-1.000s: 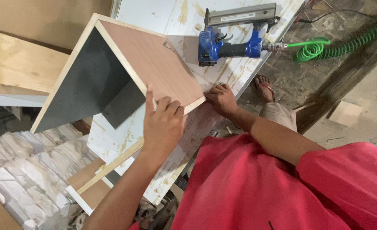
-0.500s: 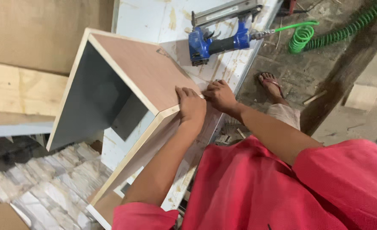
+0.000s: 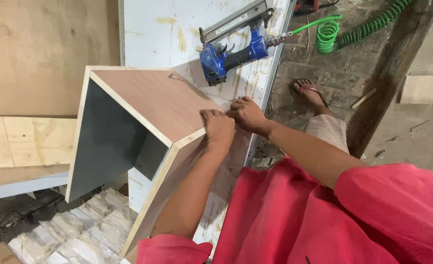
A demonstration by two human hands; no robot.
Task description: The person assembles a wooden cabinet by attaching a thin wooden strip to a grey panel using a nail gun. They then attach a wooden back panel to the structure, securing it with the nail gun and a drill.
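A plywood box frame (image 3: 148, 100) with a brown top panel and grey inside rests on a white worktable (image 3: 162, 34). My left hand (image 3: 219, 128) presses on the near corner of the brown panel, fingers curled over its edge. My right hand (image 3: 247, 113) sits right beside it, fingertips on the same edge, touching the left hand. A second panel (image 3: 170, 188) slants down from that corner under my left forearm.
A blue pneumatic nail gun (image 3: 231, 49) lies on the table behind the box, joined to a green coiled air hose (image 3: 346, 34) on the floor. My sandalled foot (image 3: 309, 90) stands on the concrete. Plywood sheets (image 3: 30, 63) lie at left, wood offcuts (image 3: 60, 230) below.
My left hand slid from the middle of the panel's edge to the near corner, meeting the right hand. The view shifted, and the slanting panel now hangs under the corner.
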